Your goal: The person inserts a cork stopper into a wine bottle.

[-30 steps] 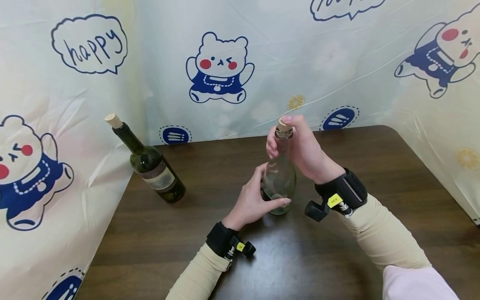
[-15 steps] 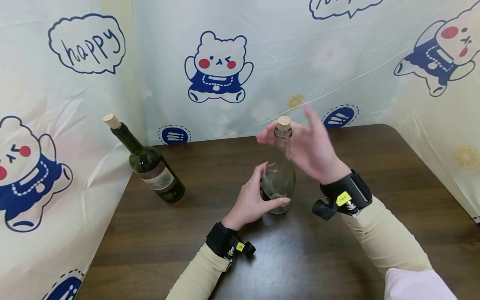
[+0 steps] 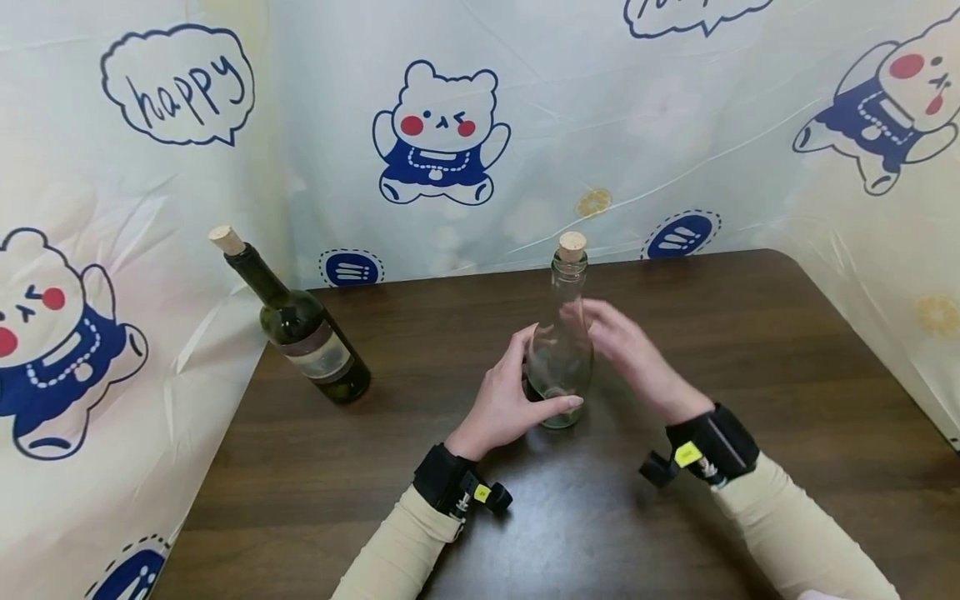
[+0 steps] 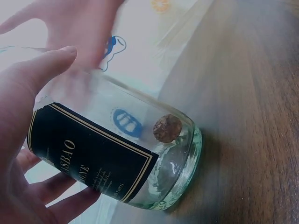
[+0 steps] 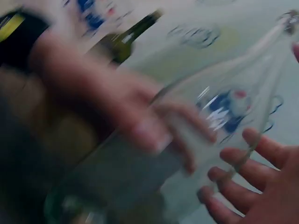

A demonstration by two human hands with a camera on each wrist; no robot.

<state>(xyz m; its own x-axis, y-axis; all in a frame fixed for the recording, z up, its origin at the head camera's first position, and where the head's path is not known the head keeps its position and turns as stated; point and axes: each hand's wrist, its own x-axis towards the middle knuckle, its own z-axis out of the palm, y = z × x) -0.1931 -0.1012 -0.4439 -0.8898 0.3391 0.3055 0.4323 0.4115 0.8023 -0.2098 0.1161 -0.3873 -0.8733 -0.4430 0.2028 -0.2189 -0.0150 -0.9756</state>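
Note:
A clear glass bottle (image 3: pixel 561 360) stands upright on the table, a cork (image 3: pixel 572 243) sticking out of its mouth. My left hand (image 3: pixel 498 408) grips its lower body, thumb in front. The left wrist view shows a black label (image 4: pixel 88 154) on the glass and a brown round piece (image 4: pixel 167 129) seen through it near the base. My right hand (image 3: pixel 633 354) is just right of the bottle at mid-height, fingers extended; the right wrist view shows its fingertips (image 5: pixel 252 137) at the glass edge. Whether they touch it I cannot tell.
A dark green bottle (image 3: pixel 288 321) with a pale label and its own cork (image 3: pixel 227 240) stands at the left of the brown table (image 3: pixel 615 533). A printed sheet (image 3: pixel 525 150) hangs behind the table and along both sides.
My right hand lets go of the cork, opens, and drops from the bottle's top to beside its body. The left hand keeps its hold, and both bottles stay in place.

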